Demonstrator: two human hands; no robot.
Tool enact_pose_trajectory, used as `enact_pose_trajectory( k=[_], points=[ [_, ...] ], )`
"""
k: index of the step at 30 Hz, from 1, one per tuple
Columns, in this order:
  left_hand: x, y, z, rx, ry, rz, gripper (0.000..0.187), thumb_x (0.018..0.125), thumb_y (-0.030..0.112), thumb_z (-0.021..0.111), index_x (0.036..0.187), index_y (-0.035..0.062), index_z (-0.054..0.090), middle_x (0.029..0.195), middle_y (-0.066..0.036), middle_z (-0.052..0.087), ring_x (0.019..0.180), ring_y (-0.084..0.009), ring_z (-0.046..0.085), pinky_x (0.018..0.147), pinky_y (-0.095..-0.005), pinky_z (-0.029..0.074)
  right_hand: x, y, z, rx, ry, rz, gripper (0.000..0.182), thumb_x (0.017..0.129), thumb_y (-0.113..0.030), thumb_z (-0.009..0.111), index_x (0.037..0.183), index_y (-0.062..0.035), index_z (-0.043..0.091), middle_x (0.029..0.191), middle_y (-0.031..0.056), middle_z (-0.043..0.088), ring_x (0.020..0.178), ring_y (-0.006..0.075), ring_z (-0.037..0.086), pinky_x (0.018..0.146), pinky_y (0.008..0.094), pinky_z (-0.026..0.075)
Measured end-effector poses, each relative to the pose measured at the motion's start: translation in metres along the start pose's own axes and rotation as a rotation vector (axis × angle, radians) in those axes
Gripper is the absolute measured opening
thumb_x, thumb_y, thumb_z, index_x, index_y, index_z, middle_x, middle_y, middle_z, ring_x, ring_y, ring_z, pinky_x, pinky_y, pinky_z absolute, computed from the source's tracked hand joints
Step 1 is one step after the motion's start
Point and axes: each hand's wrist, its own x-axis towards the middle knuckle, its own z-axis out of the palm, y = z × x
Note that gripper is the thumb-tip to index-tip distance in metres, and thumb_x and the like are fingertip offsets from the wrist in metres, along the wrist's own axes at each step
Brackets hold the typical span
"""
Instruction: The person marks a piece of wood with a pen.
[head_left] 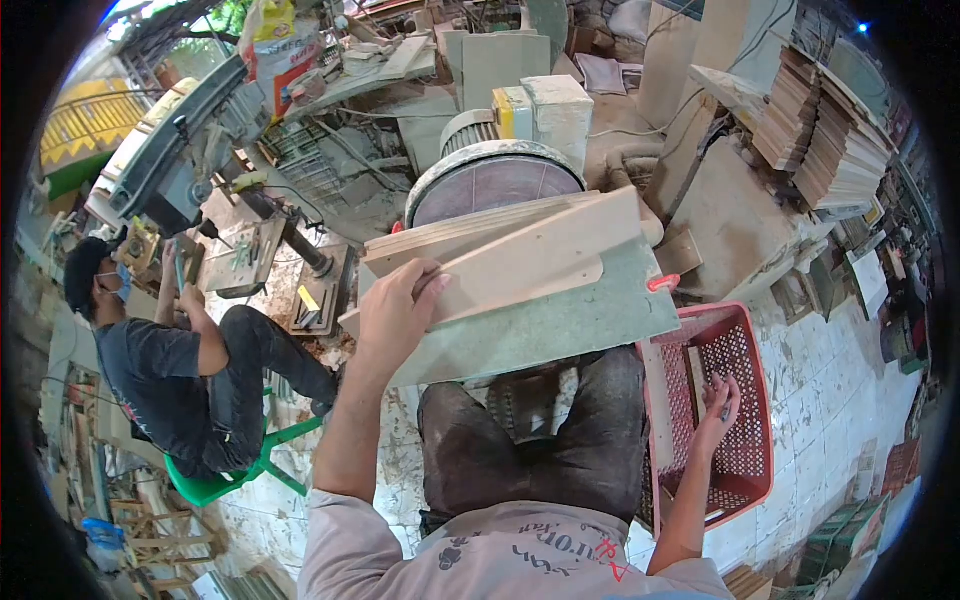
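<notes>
My left hand (400,305) is closed around the near end of a pale wooden board (540,255), thumb on top. The board lies slanted over the green-grey work table (570,325) of a disc sander, its far end raised toward the upper right. Behind it, several similar boards (440,245) lie stacked close to the sanding disc (495,190). My right hand (717,405) hangs over the red plastic crate (740,325) at my right side, fingers loosely apart with nothing visible in them. A wooden strip (658,400) stands along the crate's left side.
To the left, a person (150,365) sits on a green stool (290,437) at a drill press (290,240), holding a thin piece. Stacked wooden pieces (825,130) stand at the upper right. Red clamps (662,284) stick out at the table's edge. Dusty white tiles (830,400) cover the floor.
</notes>
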Motion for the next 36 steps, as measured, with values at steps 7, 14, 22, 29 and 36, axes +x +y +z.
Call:
enact_pose_trajectory(
  k=[7, 14, 22, 29, 36],
  points=[
    [-0.022, 0.004, 0.007, -0.266, -0.147, -0.08, 0.025, 0.091, 0.021, 0.064, 0.101, -0.0023, 0.064, 0.082, -0.009, 0.066, 0.077, -0.0128, 0.06, 0.071, -0.0284, 0.048, -0.016, -0.078, 0.067, -0.007, -0.139, -0.16, 0.037, 0.101, -0.026, 0.046, 0.125, 0.0011, 0.047, 0.114, 0.0148, 0.062, 0.093, 0.0175, 0.061, 0.085, 0.0298, 0.048],
    [-0.026, 0.009, 0.01, -0.325, -0.218, -0.101, 0.029, 0.089, 0.025, 0.064, 0.098, -0.0029, 0.064, 0.081, -0.012, 0.066, 0.075, -0.0184, 0.061, 0.07, -0.0306, 0.048, -0.025, -0.09, 0.077, -0.016, -0.243, -0.212, 0.034, 0.101, -0.024, 0.046, 0.124, 0.0021, 0.048, 0.112, 0.0154, 0.063, 0.092, 0.0172, 0.061, 0.085, 0.0314, 0.049],
    [-0.027, 0.003, 0.026, -0.289, -0.283, -0.171, 0.033, 0.09, 0.028, 0.064, 0.097, -0.004, 0.065, 0.079, -0.011, 0.064, 0.076, -0.0141, 0.059, 0.072, -0.0294, 0.047, -0.026, -0.085, 0.076, -0.025, -0.259, -0.201, 0.035, 0.102, -0.024, 0.044, 0.125, 0.0017, 0.046, 0.113, 0.0157, 0.063, 0.093, 0.0202, 0.063, 0.085, 0.035, 0.052],
    [-0.032, -0.023, 0.066, -0.084, -0.346, -0.158, 0.032, 0.088, 0.031, 0.064, 0.098, 0.0012, 0.067, 0.089, -0.017, 0.067, 0.084, -0.0325, 0.064, 0.077, -0.0375, 0.048, -0.033, -0.084, 0.077, -0.069, -0.301, -0.194, 0.037, 0.102, -0.027, 0.045, 0.126, 0.0015, 0.046, 0.115, 0.015, 0.063, 0.097, 0.0196, 0.062, 0.09, 0.0349, 0.049],
    [-0.043, -0.01, 0.08, 0.133, -0.094, 0.16, 0.036, 0.082, 0.027, 0.069, 0.11, 0.0055, 0.063, 0.111, -0.014, 0.057, 0.107, -0.0316, 0.054, 0.09, -0.042, 0.043, -0.036, -0.079, 0.082, -0.076, -0.307, -0.192, 0.037, 0.102, -0.026, 0.044, 0.127, 0.002, 0.046, 0.115, 0.0153, 0.062, 0.096, 0.0194, 0.061, 0.089, 0.0341, 0.048]
  ],
)
